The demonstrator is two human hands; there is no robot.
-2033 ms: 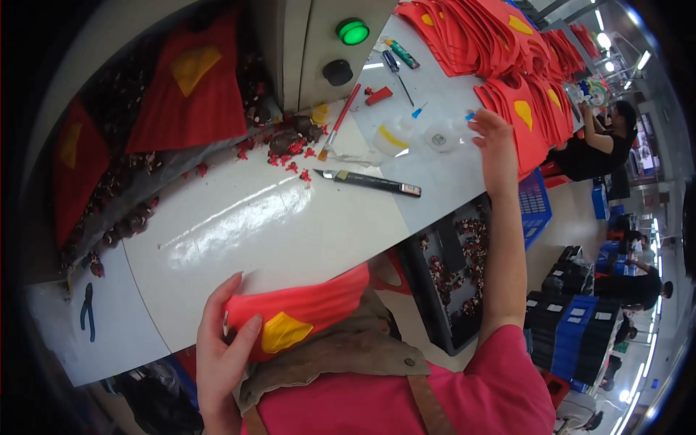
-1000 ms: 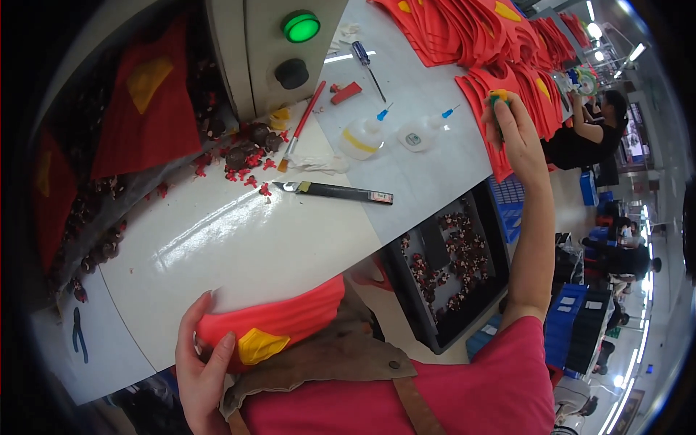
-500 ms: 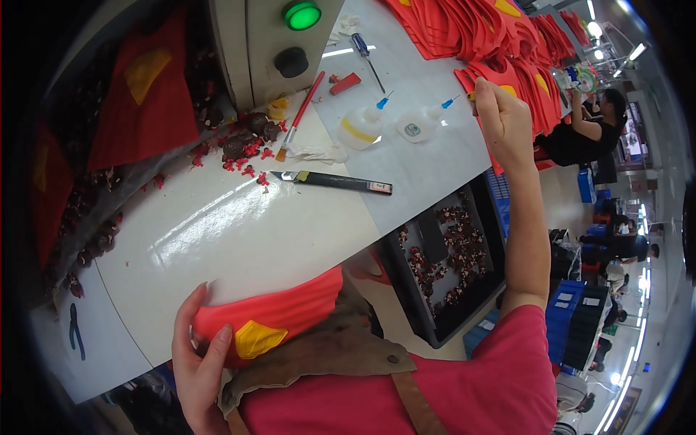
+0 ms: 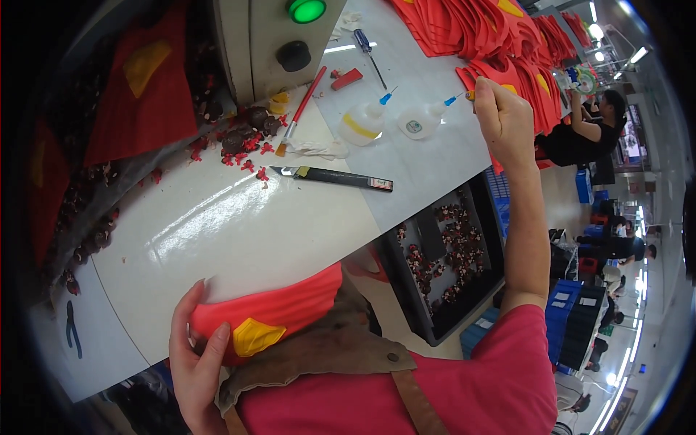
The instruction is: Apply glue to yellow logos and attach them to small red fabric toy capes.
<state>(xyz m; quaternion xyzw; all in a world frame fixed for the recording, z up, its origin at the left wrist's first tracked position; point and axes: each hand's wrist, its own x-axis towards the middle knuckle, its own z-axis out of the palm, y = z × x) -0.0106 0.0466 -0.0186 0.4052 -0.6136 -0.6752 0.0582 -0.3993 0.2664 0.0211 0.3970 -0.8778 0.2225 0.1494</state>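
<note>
The left hand (image 4: 197, 359) pinches the red piece (image 4: 297, 304) by the worktop's (image 4: 239, 232) near edge, open room beyond; the right hand (image 4: 504, 123) is curled, seemingly around a yellow-tipped thing (image 4: 470, 95).

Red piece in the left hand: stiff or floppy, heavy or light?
Probably springy rather than limp: the red piece shows smooth, curved ripples, not creases. Likely light for its size: the left hand alone grips one end, and similar red pieces look thin.

The left hand (image 4: 194, 355) is holding a red molded cape (image 4: 290, 304); the right hand (image 4: 505, 119) is gripping a mostly hidden yellow-ended object (image 4: 470, 95).
</note>
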